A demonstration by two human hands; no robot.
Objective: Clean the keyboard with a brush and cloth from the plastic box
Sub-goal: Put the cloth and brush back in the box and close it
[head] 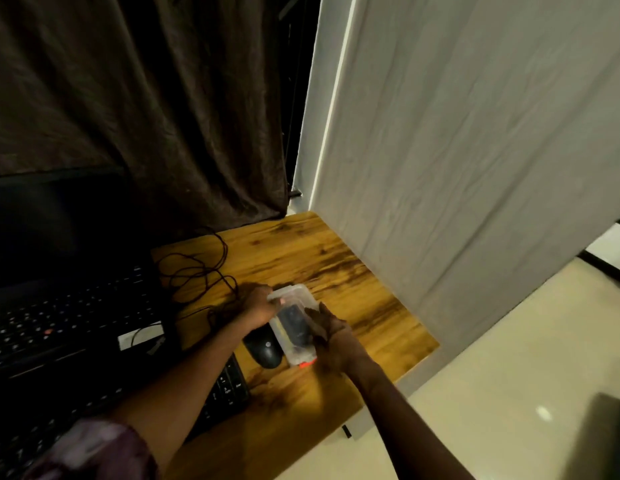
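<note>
From the head view, we grasp the box (292,323) with both hands: our left hand (258,306) clasps its far left end, fingers curled over the rim, and our right hand (331,332) presses against its right side, fingers bent onto the edge. The box is clear plastic and lies on the desk (301,251), just right of the mouse (263,349) (the two look to be touching). Inside it we see a dark shape, too blurred to tell whether brush or cloth, and something orange at the near end. The keyboard (229,386) sits near the left of the mouse, partly under our left forearm. A laptop (66,299) stands farther left, with a tangled cable (201,271) behind the box. A pale sheet (474,150) hangs on the right.
</note>
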